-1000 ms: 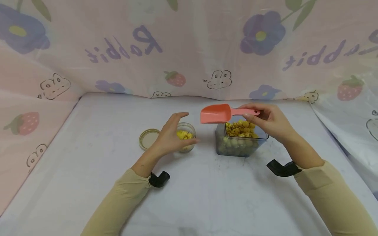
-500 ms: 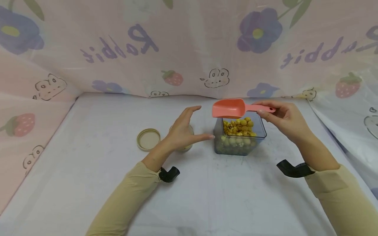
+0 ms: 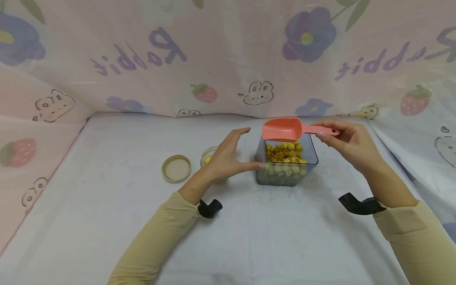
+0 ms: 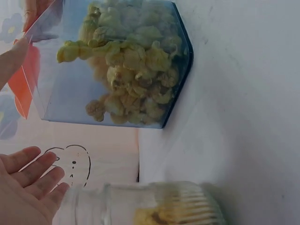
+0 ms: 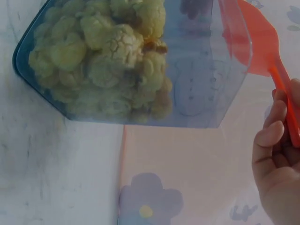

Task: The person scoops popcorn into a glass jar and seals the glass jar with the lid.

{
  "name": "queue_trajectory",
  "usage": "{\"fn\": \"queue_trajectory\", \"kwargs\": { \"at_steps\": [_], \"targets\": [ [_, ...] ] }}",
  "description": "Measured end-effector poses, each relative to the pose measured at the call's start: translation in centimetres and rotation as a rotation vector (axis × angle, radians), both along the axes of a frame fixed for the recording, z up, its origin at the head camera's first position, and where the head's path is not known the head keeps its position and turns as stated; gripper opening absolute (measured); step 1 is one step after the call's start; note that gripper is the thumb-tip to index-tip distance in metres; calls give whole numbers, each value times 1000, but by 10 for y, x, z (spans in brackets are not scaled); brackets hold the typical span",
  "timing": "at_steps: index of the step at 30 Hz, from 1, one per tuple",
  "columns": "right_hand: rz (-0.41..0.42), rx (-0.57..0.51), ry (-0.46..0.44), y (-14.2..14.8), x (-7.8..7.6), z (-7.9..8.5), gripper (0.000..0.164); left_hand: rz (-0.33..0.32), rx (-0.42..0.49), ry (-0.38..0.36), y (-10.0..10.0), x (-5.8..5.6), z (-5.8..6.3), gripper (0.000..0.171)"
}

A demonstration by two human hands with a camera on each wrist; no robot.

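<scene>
Pinched by its handle in my right hand (image 3: pixel 356 144) is a coral-pink scoop (image 3: pixel 283 129), held level over the back of a clear bluish box (image 3: pixel 281 178). No popcorn shows in its bowl. Yellow popcorn (image 3: pixel 285 152) partly fills the box. My left hand (image 3: pixel 224 158) is spread, with the thumb tip right at the box's near left side and the fingers pointing away. Behind that hand stands a glass jar (image 3: pixel 204 156), mostly hidden in the head view; in the left wrist view the jar (image 4: pixel 140 206) has ribbed glass and some popcorn inside.
A round gold-rimmed jar lid (image 3: pixel 176 169) lies on the white tabletop (image 3: pixel 107 198) left of the jar. A printed pink curtain (image 3: pixel 221 59) closes off the back and sides. Black curved pieces (image 3: pixel 210 208) stick out at both wrists.
Both hands have moved right. The left has gone from in front of the jar to the box's left side; the right has carried the scoop rightward, further over the box.
</scene>
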State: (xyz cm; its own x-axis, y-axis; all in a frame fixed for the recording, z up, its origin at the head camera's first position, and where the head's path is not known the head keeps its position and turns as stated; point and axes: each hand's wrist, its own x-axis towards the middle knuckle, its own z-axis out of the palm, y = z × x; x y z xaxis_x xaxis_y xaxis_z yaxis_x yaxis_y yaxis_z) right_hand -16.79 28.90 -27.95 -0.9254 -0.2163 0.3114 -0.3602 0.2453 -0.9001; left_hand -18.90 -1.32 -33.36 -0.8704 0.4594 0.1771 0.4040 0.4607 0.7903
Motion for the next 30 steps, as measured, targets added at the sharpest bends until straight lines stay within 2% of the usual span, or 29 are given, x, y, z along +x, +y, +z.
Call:
{"fn": "queue_trajectory", "kwargs": {
  "at_steps": [5, 11, 18, 24, 30],
  "targets": [
    [-45, 72, 8, 5, 2, 1, 27, -15, -8, 5, 6, -1, 2, 98],
    [-27, 103, -30, 14, 6, 3, 28, -52, -7, -19, 14, -4, 1, 101],
    [-61, 249, -56, 18, 8, 6, 27, -110, -3, -63, 24, -6, 1, 106],
    [-81, 401, 5, 19, 7, 10, 23, -129, 0, -73, 27, -7, 1, 108],
    [-138, 557, 61, 14, 9, 20, 22, -166, 68, -102, 30, -9, -2, 108]
  ]
}}
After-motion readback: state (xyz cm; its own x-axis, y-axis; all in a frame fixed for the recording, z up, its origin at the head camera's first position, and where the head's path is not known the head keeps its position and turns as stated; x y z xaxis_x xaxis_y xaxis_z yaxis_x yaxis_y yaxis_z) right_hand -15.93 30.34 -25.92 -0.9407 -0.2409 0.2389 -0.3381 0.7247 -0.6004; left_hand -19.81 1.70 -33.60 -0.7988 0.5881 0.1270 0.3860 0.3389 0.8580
